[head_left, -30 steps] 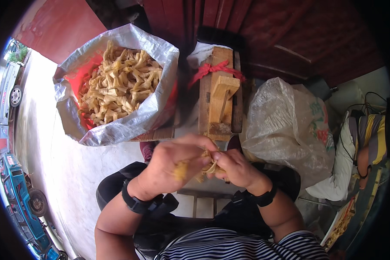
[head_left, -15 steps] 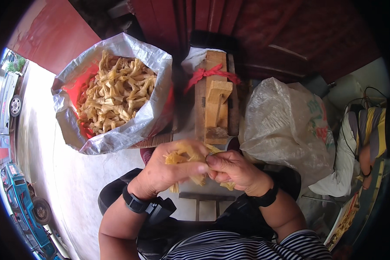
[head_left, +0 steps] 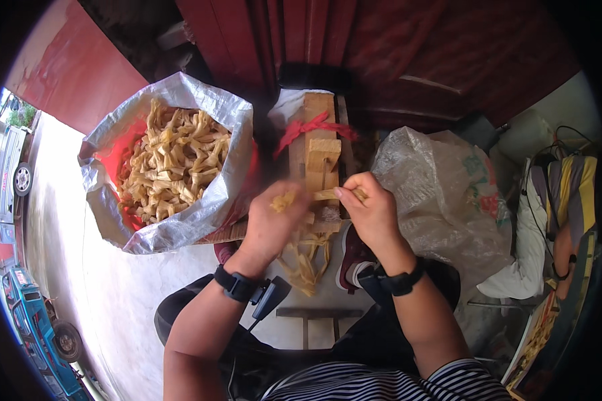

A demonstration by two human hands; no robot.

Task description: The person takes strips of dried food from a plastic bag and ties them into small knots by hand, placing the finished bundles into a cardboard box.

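Observation:
A pale yellow strip, which looks like tofu skin, is stretched between my hands at the near part of the wooden stand. My right hand pinches its right end between thumb and fingers. My left hand is closed on the other side, its fingers smeared by motion, with more yellow material showing at the palm. Several loose strips hang below the stand's near end. To the left, an open silver sack with a red lining holds a heap of knotted yellow pieces.
A red cloth is tied round the stand. To its right lies a translucent plastic sack. At the far right another person's arm shows. A dark metal bar is between my knees, and vehicles stand at far left.
Both hands have moved forward, from near my lap to the wooden stand. The strip is now drawn out between them, and hanging strips have come into view below the stand.

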